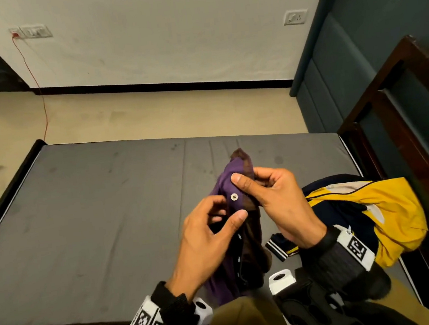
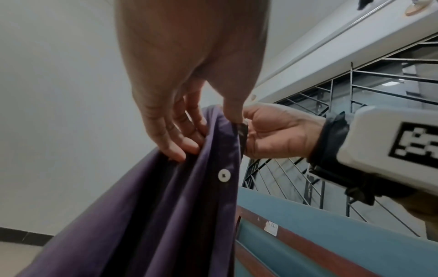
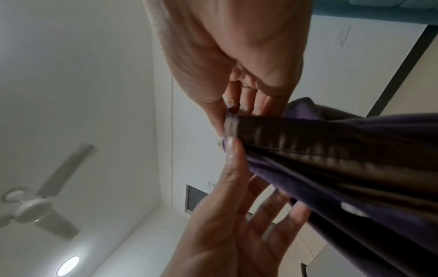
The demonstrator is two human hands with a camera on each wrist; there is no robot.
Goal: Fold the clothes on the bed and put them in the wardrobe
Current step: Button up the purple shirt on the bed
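Holding the purple shirt (image 1: 230,184) above the grey mattress (image 1: 81,216), you grip it with both hands. Your right hand (image 1: 278,198) pinches the upper edge between thumb and fingers; your left hand (image 1: 208,239), at 7 o'clock from it, nips the fabric just beside the white button (image 1: 234,196), thumb against curled fingers. The shirt hangs bunched down towards your lap. A yellow and navy jacket (image 1: 372,212) lies crumpled on the mattress at 3 o'clock from your hands.

The person is wearing black sleeves (image 1: 322,241), white wrist boxes (image 1: 356,246) showing black square codes, and olive trousers (image 1: 241,323).
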